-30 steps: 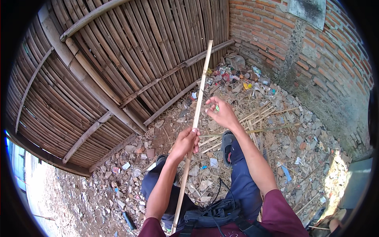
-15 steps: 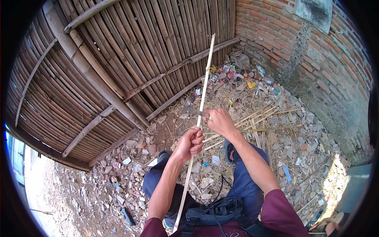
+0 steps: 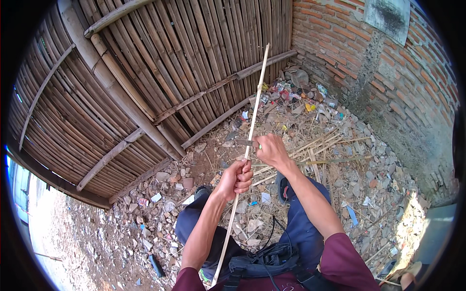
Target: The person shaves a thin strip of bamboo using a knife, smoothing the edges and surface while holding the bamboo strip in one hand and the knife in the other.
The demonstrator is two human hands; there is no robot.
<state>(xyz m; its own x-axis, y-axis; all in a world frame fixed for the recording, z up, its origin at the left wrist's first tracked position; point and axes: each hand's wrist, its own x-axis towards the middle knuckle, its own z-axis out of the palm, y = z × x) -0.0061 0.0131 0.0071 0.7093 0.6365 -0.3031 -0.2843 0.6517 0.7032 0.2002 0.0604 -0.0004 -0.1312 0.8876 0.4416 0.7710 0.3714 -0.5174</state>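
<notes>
A long, pale bamboo strip [image 3: 254, 119] runs up and away from my lap, leaning slightly to the right. My left hand [image 3: 235, 180] is closed around it near its middle. Just above, my right hand [image 3: 273, 150] grips a knife [image 3: 246, 142] by its handle, of which a bit of green shows between the fingers. The dark blade lies across the strip and touches it. Most of the knife's handle is hidden in my fist.
Split bamboo strips [image 3: 323, 150] lie in a loose pile beyond my right knee. A bamboo-slat wall [image 3: 194, 53] rises on the left, a brick wall [image 3: 407, 82] on the right. Rubble and litter [image 3: 286, 92] cover the ground between them. A dark bottle-like object [image 3: 156, 266] lies lower left.
The view has shifted slightly. Both hands keep their grips, and the knife blade stays against the bamboo strip, now lying a little flatter across it.
</notes>
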